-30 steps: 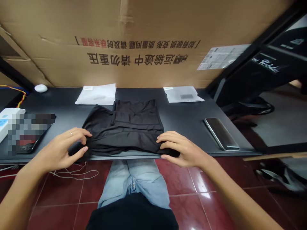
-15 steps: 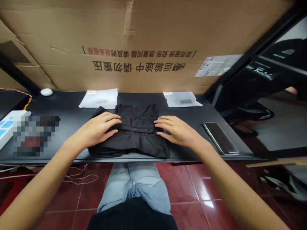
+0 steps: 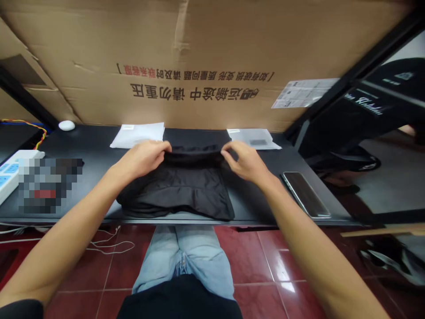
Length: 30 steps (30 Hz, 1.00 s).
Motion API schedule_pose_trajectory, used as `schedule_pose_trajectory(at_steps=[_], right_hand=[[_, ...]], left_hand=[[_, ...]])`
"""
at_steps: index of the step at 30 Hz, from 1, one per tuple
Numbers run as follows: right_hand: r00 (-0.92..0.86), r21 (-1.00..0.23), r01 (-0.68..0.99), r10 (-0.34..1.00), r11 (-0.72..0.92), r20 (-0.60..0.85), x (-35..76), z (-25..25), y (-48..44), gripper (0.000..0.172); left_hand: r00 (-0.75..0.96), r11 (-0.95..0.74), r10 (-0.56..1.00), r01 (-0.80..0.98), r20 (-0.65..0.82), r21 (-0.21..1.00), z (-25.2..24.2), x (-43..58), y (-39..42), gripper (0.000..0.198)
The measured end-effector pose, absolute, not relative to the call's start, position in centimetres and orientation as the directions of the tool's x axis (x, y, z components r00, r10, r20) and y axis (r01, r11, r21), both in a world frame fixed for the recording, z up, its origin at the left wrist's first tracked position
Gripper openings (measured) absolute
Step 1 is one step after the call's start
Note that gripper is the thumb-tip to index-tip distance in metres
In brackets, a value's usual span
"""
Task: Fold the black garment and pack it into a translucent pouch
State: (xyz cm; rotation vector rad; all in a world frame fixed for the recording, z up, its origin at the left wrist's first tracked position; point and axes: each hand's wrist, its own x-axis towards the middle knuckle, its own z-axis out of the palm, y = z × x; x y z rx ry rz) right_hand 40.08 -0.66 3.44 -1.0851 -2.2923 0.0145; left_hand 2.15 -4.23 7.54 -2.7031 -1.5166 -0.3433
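Observation:
A black cloth garment [image 3: 189, 188], its kind hard to tell, lies on the black table [image 3: 259, 195] close to the front edge. Its far edge is raised and looks blurred. My left hand [image 3: 148, 157] pinches the left end of that edge. At the right end, my right hand [image 3: 244, 159] holds the same edge between thumb and fingers. The near part of the fabric rests flat, with creases and a seam running across it.
Two white packets [image 3: 137, 134] [image 3: 254, 138] lie at the back against a cardboard sheet [image 3: 212, 44]. A phone [image 3: 305, 195] is on the right. At left are a power strip [image 3: 20, 170] and a white mouse-like object [image 3: 67, 126]. A person in black [image 3: 368, 115] is beyond the right frame.
Both hands have moved away from me, from lying on the garment's sides to pinching its far edge, which is now lifted.

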Motion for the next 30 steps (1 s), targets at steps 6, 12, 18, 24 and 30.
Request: schedule_pose_trajectory(at_steps=[6, 12, 18, 24, 30], right_hand=[[-0.416, -0.310, 0.738, 0.766, 0.600, 0.491, 36.9, 3.3, 1.2, 0.061], [-0.627, -0.187, 0.747, 0.769, 0.638, 0.125, 33.1, 1.3, -3.6, 0.088], [-0.551, -0.192, 0.822, 0.834, 0.536, -0.032, 33.4, 0.8, -3.7, 0.095], [-0.601, -0.279, 0.763, 0.799, 0.583, 0.022, 36.0, 2.4, -8.2, 0.092], [-0.574, -0.301, 0.790, 0.817, 0.534, -0.058, 37.3, 1.1, -11.2, 0.113]], left_hand=[[0.461, -0.488, 0.823, 0.873, 0.332, -0.002, 7.0, 3.5, -3.8, 0.060], [0.489, -0.491, 0.871, 0.870, 0.034, 0.042, 2.6, 4.9, -5.6, 0.088], [0.477, -0.466, 0.877, 0.874, -0.054, 0.138, 2.5, 3.4, -5.3, 0.090], [0.424, -0.445, 0.886, 0.891, 0.188, 0.089, 3.1, -1.0, -9.7, 0.095], [0.301, -0.313, 0.947, 0.944, 0.117, 0.107, -0.9, -3.7, -12.2, 0.110]])
